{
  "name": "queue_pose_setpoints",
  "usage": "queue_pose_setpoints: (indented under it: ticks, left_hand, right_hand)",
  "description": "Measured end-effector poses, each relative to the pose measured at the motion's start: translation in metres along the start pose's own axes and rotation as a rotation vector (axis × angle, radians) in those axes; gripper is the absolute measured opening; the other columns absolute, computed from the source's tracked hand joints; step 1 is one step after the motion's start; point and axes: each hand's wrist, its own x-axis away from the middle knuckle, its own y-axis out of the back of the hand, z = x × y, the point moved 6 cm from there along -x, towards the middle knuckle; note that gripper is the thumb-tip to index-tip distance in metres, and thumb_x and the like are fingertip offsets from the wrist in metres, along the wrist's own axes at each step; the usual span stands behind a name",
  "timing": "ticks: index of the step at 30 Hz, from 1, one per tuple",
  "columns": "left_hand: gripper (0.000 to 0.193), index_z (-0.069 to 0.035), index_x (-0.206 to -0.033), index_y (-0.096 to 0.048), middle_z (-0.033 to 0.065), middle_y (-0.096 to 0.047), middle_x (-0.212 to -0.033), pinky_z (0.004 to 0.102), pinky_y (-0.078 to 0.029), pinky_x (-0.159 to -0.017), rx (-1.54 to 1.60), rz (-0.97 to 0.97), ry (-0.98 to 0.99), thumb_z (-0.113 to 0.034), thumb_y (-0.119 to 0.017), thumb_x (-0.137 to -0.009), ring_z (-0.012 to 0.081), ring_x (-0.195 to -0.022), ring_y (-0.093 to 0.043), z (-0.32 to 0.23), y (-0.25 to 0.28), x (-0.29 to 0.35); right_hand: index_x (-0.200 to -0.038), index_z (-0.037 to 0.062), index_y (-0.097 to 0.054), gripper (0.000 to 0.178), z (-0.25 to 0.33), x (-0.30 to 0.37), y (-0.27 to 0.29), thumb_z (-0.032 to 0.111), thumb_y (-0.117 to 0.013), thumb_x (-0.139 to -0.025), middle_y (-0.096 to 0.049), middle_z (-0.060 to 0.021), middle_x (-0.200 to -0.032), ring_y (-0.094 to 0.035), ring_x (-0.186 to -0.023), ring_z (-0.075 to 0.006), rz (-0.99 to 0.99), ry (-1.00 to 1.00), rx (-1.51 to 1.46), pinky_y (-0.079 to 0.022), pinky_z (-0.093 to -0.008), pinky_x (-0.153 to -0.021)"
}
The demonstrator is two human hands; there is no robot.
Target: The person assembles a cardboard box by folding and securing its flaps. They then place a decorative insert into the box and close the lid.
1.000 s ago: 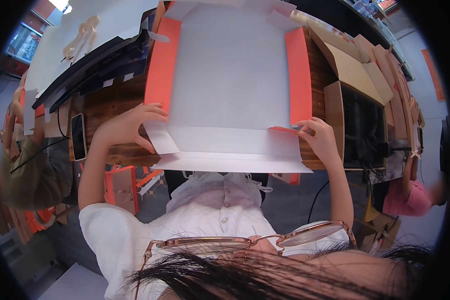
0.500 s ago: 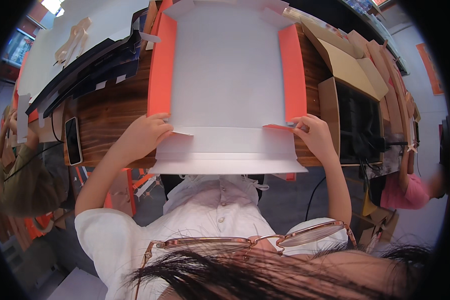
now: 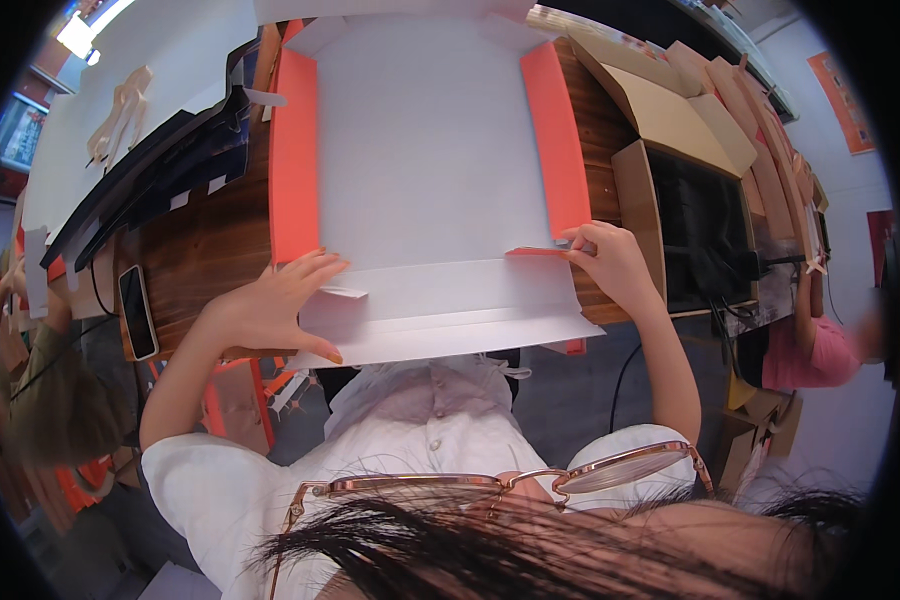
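Note:
A partly folded cardboard box (image 3: 425, 165) lies before me, white inside, with orange side walls standing up at left and right. Its white near panel (image 3: 440, 325) is creased and reaches over the table's front edge. At the near left corner my left hand (image 3: 275, 305) is spread, thumb apart from the fingers, touching the panel's left edge; a small white tab (image 3: 344, 292) juts out beside it. By the near right corner, my right hand (image 3: 603, 255) pinches an orange-edged corner flap (image 3: 538, 251) between thumb and fingers.
A phone (image 3: 138, 312) lies on the wooden table at left, near dark flat cardboard pieces (image 3: 150, 175). An open brown carton (image 3: 635, 225) holding black items stands at right. People work at both sides; a pink sleeve (image 3: 815, 355) shows at far right.
My left hand has let go of the left corner tab and spread its fingers, thumb lowered along the near panel. My right hand still pinches its flap. The view has shifted slightly.

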Motion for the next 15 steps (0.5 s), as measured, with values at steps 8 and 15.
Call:
queue_pose_setpoints:
  ticks: [8, 15]
  left_hand:
    - [0.100, -0.004, -0.139, -0.037, 0.0186, -0.037, -0.143, 0.0590, -0.010, -0.114, -0.302, -0.174, 0.004, -0.058, -0.075, -0.065, 0.0354, -0.138, -0.027, -0.032, -0.009, 0.023]
    - [0.044, 0.000, -0.105, -0.060, 0.0133, -0.059, -0.117, 0.0413, -0.040, -0.102, 0.074, -0.431, 0.099, -0.019, -0.079, -0.070, 0.0327, -0.107, -0.057, -0.011, 0.019, 0.015]
  right_hand:
    - [-0.074, -0.0025, -0.058, 0.015, -0.003, -0.001, -0.001, 0.007, -0.069, -0.077, -0.069, -0.0131, -0.099, -0.067, -0.082, -0.0262, 0.007, -0.018, -0.010, -0.053, -0.0339, -0.075]
    - [-0.075, -0.0038, -0.061, 0.014, -0.005, -0.003, 0.001, 0.007, -0.070, -0.075, -0.070, -0.0164, -0.095, -0.067, -0.080, -0.0276, 0.032, -0.014, -0.014, -0.054, -0.0338, -0.074]
